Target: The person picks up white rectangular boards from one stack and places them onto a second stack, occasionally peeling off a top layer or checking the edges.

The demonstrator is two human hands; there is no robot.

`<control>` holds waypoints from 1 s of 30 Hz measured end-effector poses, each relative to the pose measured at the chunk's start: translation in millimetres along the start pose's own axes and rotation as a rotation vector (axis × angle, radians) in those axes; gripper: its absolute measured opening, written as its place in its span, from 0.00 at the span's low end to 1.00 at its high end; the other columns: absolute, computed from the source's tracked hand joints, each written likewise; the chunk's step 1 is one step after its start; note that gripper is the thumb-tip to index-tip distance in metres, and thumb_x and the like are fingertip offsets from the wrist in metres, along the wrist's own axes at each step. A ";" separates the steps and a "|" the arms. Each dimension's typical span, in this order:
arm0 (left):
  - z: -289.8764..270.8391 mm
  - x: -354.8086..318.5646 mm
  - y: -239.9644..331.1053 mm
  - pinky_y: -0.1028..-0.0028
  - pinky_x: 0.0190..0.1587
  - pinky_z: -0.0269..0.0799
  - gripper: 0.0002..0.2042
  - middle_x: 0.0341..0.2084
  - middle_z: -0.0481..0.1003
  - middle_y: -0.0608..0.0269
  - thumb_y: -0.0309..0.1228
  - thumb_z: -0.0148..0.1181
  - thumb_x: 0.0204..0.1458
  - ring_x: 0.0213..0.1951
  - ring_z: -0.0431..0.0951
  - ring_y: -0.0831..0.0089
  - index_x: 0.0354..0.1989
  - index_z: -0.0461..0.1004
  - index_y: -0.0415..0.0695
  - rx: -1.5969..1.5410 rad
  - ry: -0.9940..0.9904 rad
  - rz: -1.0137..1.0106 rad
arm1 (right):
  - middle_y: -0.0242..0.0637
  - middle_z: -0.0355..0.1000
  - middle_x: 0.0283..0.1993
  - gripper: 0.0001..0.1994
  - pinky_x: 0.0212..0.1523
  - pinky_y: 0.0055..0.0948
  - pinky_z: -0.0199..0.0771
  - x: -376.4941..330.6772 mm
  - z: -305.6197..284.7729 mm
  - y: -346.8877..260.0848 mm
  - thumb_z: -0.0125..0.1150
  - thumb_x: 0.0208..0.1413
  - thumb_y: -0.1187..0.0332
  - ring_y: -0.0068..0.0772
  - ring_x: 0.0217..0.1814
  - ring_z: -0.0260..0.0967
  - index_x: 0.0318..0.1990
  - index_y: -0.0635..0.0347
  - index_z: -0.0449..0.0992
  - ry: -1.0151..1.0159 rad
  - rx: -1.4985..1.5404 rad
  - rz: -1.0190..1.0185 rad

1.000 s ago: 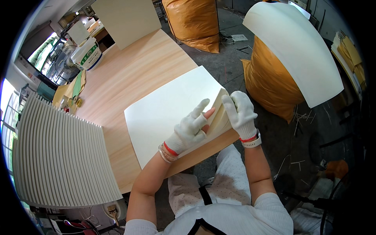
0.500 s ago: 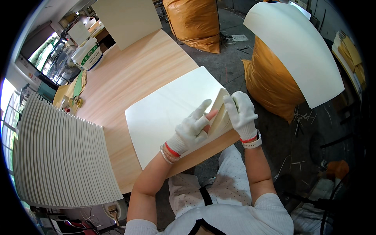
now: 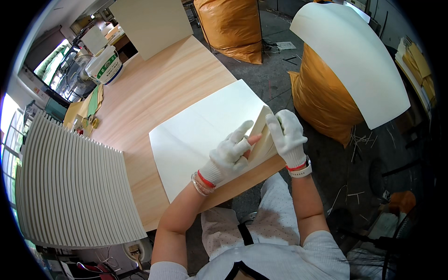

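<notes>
A large white sheet (image 3: 200,126) lies at a slant on the wood-topped table, its right end folded up into a narrow raised flap (image 3: 260,122). My left hand (image 3: 228,151), in a white knit glove with a bare thumb tip, rests over the sheet just left of this flap. Its index finger and thumb are apart and reach to the flap; the other fingers curl. My right hand (image 3: 287,135), gloved too, grips the flap's outer side, fingers bent over its edge. Part of the fold is hidden behind that hand.
A tall stack of white boards or folded sheets (image 3: 74,182) stands at the left. An upright pale board (image 3: 151,28) and a white bucket (image 3: 103,65) are at the far end of the table (image 3: 168,79). Orange sacks (image 3: 322,98) stand on the floor, one under a curved white sheet (image 3: 350,56).
Both hands stay almost in place. The raised flap by my fingers has shifted very slightly, and a faint shadow line shows on the sheet.
</notes>
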State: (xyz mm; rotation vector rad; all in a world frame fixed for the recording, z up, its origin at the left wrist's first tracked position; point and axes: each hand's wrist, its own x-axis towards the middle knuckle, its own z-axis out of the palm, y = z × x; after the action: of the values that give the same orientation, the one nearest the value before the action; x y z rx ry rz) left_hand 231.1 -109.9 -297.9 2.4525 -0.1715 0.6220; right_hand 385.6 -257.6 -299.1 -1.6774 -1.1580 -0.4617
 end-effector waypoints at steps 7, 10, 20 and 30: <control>4.6 -3.1 2.1 0.68 0.47 0.75 0.11 0.69 0.55 0.34 0.18 0.68 0.44 0.48 0.79 0.55 0.37 0.75 0.37 -0.187 0.045 -0.150 | 0.40 0.62 0.26 0.06 0.31 0.43 0.62 -0.2 3.9 -0.3 0.57 0.61 0.70 0.47 0.29 0.63 0.33 0.62 0.74 0.016 -0.006 0.025; 3.1 -0.2 7.8 0.68 0.47 0.75 0.11 0.70 0.54 0.35 0.17 0.65 0.45 0.50 0.79 0.56 0.38 0.75 0.36 -0.210 0.052 -0.207 | 0.39 0.62 0.28 0.05 0.31 0.43 0.62 -3.6 3.5 5.8 0.57 0.61 0.71 0.46 0.30 0.63 0.35 0.61 0.75 0.021 -0.044 -0.051; 4.1 -4.6 -4.9 0.68 0.49 0.75 0.15 0.71 0.53 0.38 0.16 0.65 0.46 0.48 0.79 0.59 0.44 0.76 0.40 -0.204 -0.052 -0.171 | 0.39 0.63 0.28 0.04 0.30 0.42 0.62 -3.1 2.5 4.9 0.57 0.59 0.72 0.45 0.29 0.64 0.39 0.61 0.76 0.007 -0.041 -0.029; -2.7 -0.5 8.2 0.68 0.58 0.70 0.16 0.73 0.47 0.39 0.19 0.72 0.44 0.66 0.65 0.56 0.42 0.76 0.39 -0.291 -0.030 -0.293 | 0.40 0.63 0.25 0.09 0.30 0.43 0.63 -2.7 2.7 0.8 0.56 0.63 0.70 0.45 0.28 0.64 0.30 0.62 0.73 0.041 0.036 0.095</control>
State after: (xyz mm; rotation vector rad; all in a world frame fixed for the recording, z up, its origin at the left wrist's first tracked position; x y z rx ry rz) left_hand 227.5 -115.0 -291.9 2.1514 0.0805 0.4011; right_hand 384.5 -256.5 -302.6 -1.6762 -1.0467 -0.4115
